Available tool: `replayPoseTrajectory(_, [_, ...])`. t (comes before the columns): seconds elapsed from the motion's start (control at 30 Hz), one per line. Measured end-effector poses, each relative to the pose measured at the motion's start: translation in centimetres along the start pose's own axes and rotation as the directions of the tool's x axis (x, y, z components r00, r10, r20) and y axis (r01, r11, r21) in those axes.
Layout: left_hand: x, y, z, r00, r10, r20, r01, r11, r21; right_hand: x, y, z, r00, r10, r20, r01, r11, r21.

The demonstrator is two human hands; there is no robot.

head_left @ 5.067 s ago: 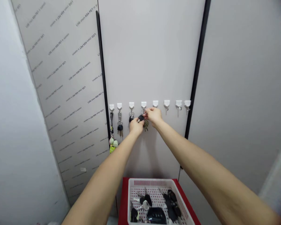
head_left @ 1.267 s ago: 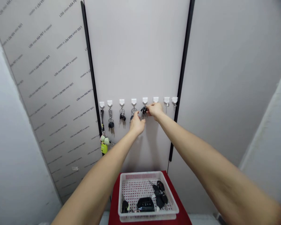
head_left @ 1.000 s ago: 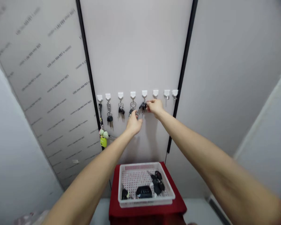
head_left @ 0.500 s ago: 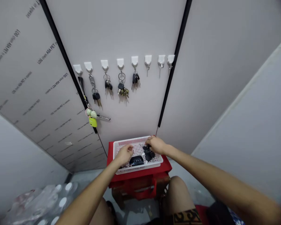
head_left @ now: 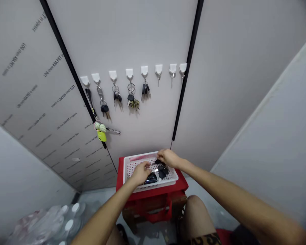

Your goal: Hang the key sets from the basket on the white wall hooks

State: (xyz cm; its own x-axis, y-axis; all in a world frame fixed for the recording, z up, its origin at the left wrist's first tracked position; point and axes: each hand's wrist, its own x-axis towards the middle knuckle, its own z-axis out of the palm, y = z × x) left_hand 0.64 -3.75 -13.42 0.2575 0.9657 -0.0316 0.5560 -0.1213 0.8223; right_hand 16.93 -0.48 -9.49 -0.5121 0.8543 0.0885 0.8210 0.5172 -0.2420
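Observation:
A white plastic basket (head_left: 125, 170) on a red-covered stool holds several black keys (head_left: 163, 173) and a shiny black case-like object (head_left: 151, 178). My right hand (head_left: 169, 158) reaches into its far right corner, fingertips pinched on dark keys (head_left: 158, 162) that the fingers partly hide. Over the left half of the basket, my left hand (head_left: 140, 173) has its thumb and fingers curved and apart, with nothing seen between them. It sits beside the black case and covers part of it. A pale metallic key blade or tag (head_left: 155, 170) shows between the two hands.
Several white hooks (head_left: 144, 70) line the wall panel. Five carry key sets, including keys with a yellow-green tag (head_left: 101, 136); the three right-hand ones carry none. The red cover (head_left: 119, 177) drapes the stool. Clear plastic bottles (head_left: 69, 226) stand at lower left.
My left hand has moved right, toward the keys and over part of the black case. My right hand stays at the far right corner, lifting keys slightly. The view has tilted slightly.

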Motion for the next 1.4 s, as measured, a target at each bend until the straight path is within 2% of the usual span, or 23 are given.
replayPoseTrajectory(0.07, [0.1,0.3,-0.2,0.999,0.027,-0.043,-0.030,0.997,-0.070,0.2,-0.5,-1.0,0.998,0.067,-0.015,-0.063,0.980,0.191])
replayPoseTrajectory(0.13, [0.4,0.9,-0.3,0.995,0.070,-0.075,-0.082,0.984,-0.159,0.4,-1.1,-2.0,0.992,0.125,-0.002,-0.115,0.916,0.385])
replayPoseTrajectory(0.27, [1.1,2.8,-0.5,0.979,0.187,-0.079,-0.203,0.912,-0.357,0.9,-2.5,-3.9,0.973,0.222,0.060,-0.197,0.669,0.717])
replayPoseTrajectory(0.33, [1.4,4.1,-0.7,0.975,0.206,-0.079,-0.219,0.866,-0.449,1.1,-3.1,-4.8,0.962,0.265,0.067,-0.208,0.551,0.809])
replayPoseTrajectory(0.43, [2.0,6.4,-1.4,0.984,0.159,-0.085,-0.179,0.801,-0.572,1.6,-3.7,-6.8,0.947,0.319,0.046,-0.184,0.419,0.889])
replayPoseTrajectory(0.57, [3.4,10.7,-3.8,0.992,0.089,-0.092,-0.128,0.739,-0.661,2.8,-4.0,-11.2,0.916,0.393,-0.080,-0.056,0.323,0.945])
replayPoseTrajectory(0.67, [4.8,15.0,-6.1,0.972,0.123,-0.200,-0.226,0.723,-0.653,4.1,-4.2,-15.4,0.862,0.444,-0.245,0.107,0.314,0.943])
replayPoseTrajectory(0.77, [6.3,19.1,-8.1,0.938,0.133,-0.320,-0.314,0.717,-0.622,5.5,-4.3,-19.3,0.780,0.488,-0.391,0.252,0.327,0.911])
replayPoseTrajectory(0.87, [7.6,22.0,-9.5,0.911,0.094,-0.401,-0.336,0.731,-0.594,6.9,-4.4,-22.0,0.693,0.535,-0.483,0.336,0.353,0.873])
replayPoseTrajectory(0.93, [8.4,23.2,-10.2,0.901,0.077,-0.426,-0.336,0.746,-0.575,7.8,-4.4,-23.0,0.645,0.561,-0.519,0.357,0.380,0.854])
replayPoseTrajectory(1.07, [9.3,23.9,-10.9,0.894,0.041,-0.446,-0.312,0.773,-0.552,9.0,-4.0,-23.4,0.588,0.610,-0.532,0.320,0.429,0.845])
replayPoseTrajectory(1.13, [9.5,23.8,-10.8,0.906,0.017,-0.423,-0.279,0.775,-0.567,9.3,-3.8,-23.0,0.572,0.629,-0.526,0.280,0.453,0.846])
replayPoseTrajectory(1.3, [9.4,22.9,-10.3,0.948,0.016,-0.317,-0.211,0.778,-0.591,9.8,-2.8,-22.1,0.570,0.623,-0.536,0.206,0.523,0.827])
replayPoseTrajectory(1.4, [8.8,22.1,-10.0,0.961,-0.019,-0.276,-0.161,0.776,-0.611,9.8,-2.0,-21.7,0.561,0.590,-0.581,0.171,0.604,0.779])
